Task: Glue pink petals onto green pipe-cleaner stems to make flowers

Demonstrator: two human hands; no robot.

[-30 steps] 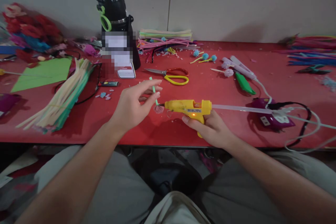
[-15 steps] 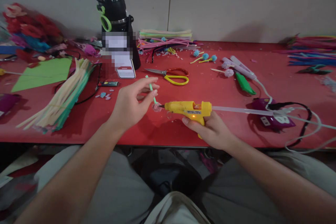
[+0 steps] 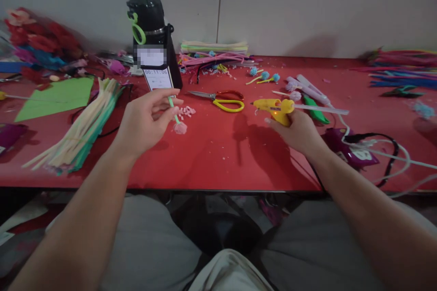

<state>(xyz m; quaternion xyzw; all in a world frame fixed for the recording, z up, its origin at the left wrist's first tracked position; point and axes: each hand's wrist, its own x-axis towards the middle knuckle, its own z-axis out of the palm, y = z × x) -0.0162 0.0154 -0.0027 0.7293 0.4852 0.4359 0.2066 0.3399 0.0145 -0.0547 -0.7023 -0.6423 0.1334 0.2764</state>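
Note:
Between the thumb and fingers of my left hand (image 3: 145, 116) is a green pipe cleaner stem (image 3: 173, 108), with a small pink flower head (image 3: 180, 128) at its lower end. The flower hangs over the table, close to a little heap of pink scraps (image 3: 186, 111). My right hand (image 3: 300, 127) is wrapped round the grip of a yellow glue gun (image 3: 273, 105), its orange light glowing. The gun's nozzle points left and is apart from the flower. A clear glue stick (image 3: 322, 109) juts out of its back.
Scissors (image 3: 225, 101) lie beyond my hands. A black bottle (image 3: 150, 22) with a phone (image 3: 157, 77) leaning on it stands behind my left hand. Pipe cleaners (image 3: 77, 129) lie at left, small blue flowers (image 3: 265, 75) at the back, a purple power strip (image 3: 351, 148) with cables at right.
My right hand has drawn the glue gun away to the right and up, off the flower. My left hand has moved left with the stem, uncovering the pink scraps.

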